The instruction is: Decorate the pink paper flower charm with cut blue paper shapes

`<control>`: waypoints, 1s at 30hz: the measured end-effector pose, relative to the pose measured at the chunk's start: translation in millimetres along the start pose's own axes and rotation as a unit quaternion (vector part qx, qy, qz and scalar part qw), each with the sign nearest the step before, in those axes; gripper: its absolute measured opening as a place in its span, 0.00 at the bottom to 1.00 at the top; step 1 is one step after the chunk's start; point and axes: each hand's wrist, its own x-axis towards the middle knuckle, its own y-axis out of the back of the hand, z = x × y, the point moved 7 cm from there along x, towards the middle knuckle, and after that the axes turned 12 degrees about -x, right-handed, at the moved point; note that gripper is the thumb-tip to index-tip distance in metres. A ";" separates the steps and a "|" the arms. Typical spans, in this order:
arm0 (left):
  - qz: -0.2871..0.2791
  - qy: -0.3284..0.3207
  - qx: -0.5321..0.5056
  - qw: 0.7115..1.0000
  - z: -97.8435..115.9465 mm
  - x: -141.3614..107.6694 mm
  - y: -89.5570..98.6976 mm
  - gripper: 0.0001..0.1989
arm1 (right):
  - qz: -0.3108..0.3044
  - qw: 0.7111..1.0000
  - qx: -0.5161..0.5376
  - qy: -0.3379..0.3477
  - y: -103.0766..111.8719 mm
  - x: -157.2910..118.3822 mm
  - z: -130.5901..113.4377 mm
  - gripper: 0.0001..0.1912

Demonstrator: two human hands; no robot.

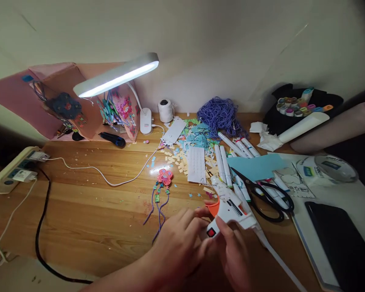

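Note:
A white hot glue gun [229,211] with an orange trigger and a red switch is in my hands, its cord trailing down to the right. My right hand [234,251] grips it from below, thumb along its side. The curled fingers of my left hand [182,237] close round the handle end by the switch; some fingertips are hidden. Left of the gun, a pink flower charm [164,177] lies on the wooden table with small green beads and purple cords hanging from it.
Black-handled scissors [269,200], white markers [225,164] and blue paper [257,167] lie at the right. Paper scraps [178,158] spread below purple yarn [220,115]. A lit lamp [118,77], utility knife [112,139] and power strip [10,170] are leftward.

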 end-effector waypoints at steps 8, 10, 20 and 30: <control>-0.003 0.072 0.166 0.984 -71.1 7.8 1.9 0.07 | 0.034 0.992 0.069 -0.098 13.6 -5.6 20.6 0.14; -0.011 0.061 0.175 0.983 -75.8 16.0 -4.6 0.07 | 0.018 0.992 0.075 -0.103 11.2 -5.0 19.9 0.15; -0.057 -0.014 0.200 0.978 -74.7 24.3 -19.4 0.10 | 0.014 0.997 0.023 -0.069 9.6 -0.6 19.4 0.17; -0.012 0.020 0.083 0.996 -89.3 30.6 -7.8 0.10 | 0.001 0.998 0.025 -0.051 12.5 11.9 -0.4 0.17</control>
